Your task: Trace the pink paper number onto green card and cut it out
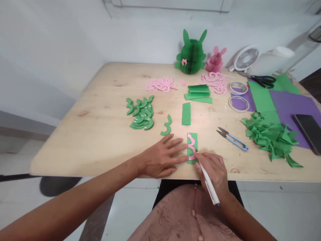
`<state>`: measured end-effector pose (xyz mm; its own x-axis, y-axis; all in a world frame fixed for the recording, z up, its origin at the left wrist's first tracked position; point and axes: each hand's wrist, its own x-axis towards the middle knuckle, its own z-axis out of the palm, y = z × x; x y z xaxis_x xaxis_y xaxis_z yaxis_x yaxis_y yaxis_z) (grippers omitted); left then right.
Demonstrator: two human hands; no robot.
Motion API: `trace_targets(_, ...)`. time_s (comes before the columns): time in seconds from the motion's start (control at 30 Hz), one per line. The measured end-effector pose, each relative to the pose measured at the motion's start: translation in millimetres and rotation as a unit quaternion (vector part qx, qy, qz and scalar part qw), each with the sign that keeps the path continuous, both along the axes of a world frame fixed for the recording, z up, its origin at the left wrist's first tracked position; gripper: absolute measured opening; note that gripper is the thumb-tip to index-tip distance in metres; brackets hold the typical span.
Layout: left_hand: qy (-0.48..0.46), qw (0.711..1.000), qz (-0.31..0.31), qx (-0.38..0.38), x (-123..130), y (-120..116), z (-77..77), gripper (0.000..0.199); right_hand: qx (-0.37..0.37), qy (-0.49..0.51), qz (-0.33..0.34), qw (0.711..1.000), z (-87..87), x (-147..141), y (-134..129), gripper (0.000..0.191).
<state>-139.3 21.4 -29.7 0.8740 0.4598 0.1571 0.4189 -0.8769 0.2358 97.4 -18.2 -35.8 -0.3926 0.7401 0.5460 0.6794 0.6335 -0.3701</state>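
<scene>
My right hand (214, 169) grips a white pen (210, 185), its tip at the right edge of a pink curved paper cutout (191, 140). That cutout lies on a small green paper strip (195, 161) near the table's front edge. With fingers spread flat, my left hand (164, 155) presses fingertips on the left side of the cutout and strip. Just above my left hand is one loose green curved cutout (167, 127). Another green paper piece (186, 113) lies beyond the strip.
Green cutouts (141, 115) are piled left, pink ones (162, 85) behind. Blue thread snips (233, 139), green scraps (272, 137), tape rolls (238, 103), black scissors (263, 81) and a phone (308, 130) lie right. A green paper figure (191, 57) and a fan (245, 58) stand at the back.
</scene>
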Motion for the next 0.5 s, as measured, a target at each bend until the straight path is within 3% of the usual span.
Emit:
trace_targets(0.1, -0.025, 0.999, 0.002, 0.031, -1.8, -3.3, -0.9, 0.047, 0.010, -0.002, 0.002, 1.000, -4.6, 1.5, 0.3, 0.025)
trace_targets(0.23, -0.047, 0.995, 0.053, 0.066, 3.3, -10.9, 2.2, 0.035, 0.034, 0.001, -0.001, 0.999, -8.4, 1.5, 0.9, 0.025)
trace_targets(0.37, -0.100, 0.983, 0.147, 0.054, 21.9, -16.1, 5.2, 0.022, 0.044, 0.023, -0.001, 0.999, -6.9, 1.0, 1.3, 0.024)
trace_targets(0.5, -0.124, 0.958, 0.256, 0.019, 43.4, -8.1, 8.6, 0.023, 0.038, 0.090, 0.001, 0.995, -6.0, 4.2, -0.1, 0.026)
